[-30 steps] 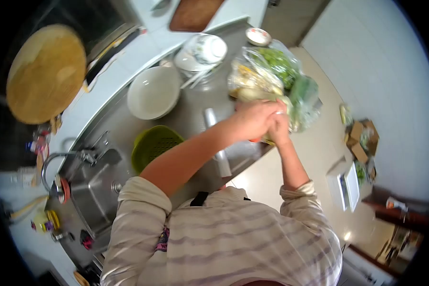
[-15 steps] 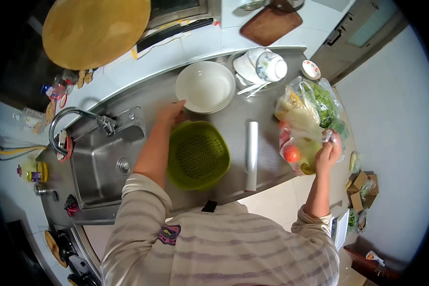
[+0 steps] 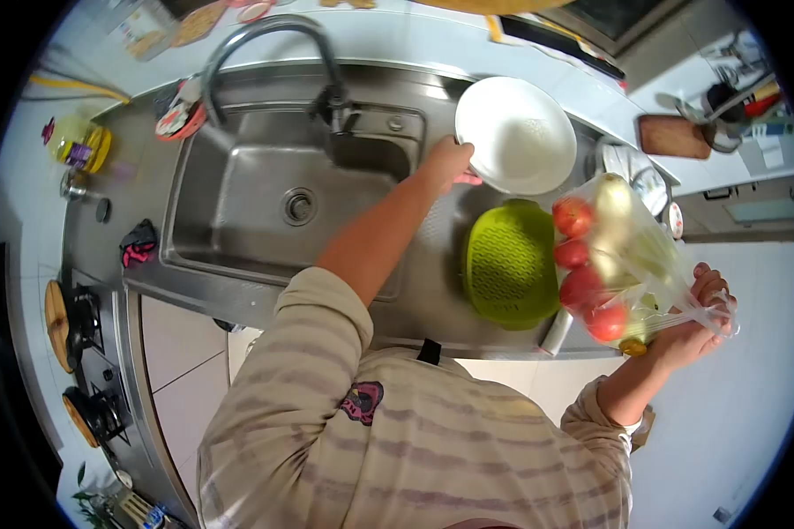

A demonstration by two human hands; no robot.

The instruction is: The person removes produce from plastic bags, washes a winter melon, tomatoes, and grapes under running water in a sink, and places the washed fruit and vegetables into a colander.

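Observation:
My left hand (image 3: 451, 165) grips the near left rim of a large white bowl (image 3: 516, 132), which looks lifted at its left side. My right hand (image 3: 704, 316) is closed round the gathered neck of a clear plastic bag (image 3: 657, 264). Several red tomatoes (image 3: 582, 286) and pale long vegetables (image 3: 610, 225) show through the bag. A green colander (image 3: 509, 264) stands on the steel counter between my hands, just left of the bag. Below the bag, the end of a white roll (image 3: 557, 332) sticks out; the rest of it is hidden.
A steel sink (image 3: 265, 198) with a curved faucet (image 3: 331, 97) lies to the left. Stacked dishes (image 3: 631, 163) stand at the back right. A yellow bottle (image 3: 84, 145) and a dark pink-edged cloth (image 3: 138, 242) are at the far left, above the stove (image 3: 106, 353).
The view has turned towards the sink. My left hand has taken hold of the white bowl's rim. The bag of tomatoes has been lifted and moved left over the counter in my right hand.

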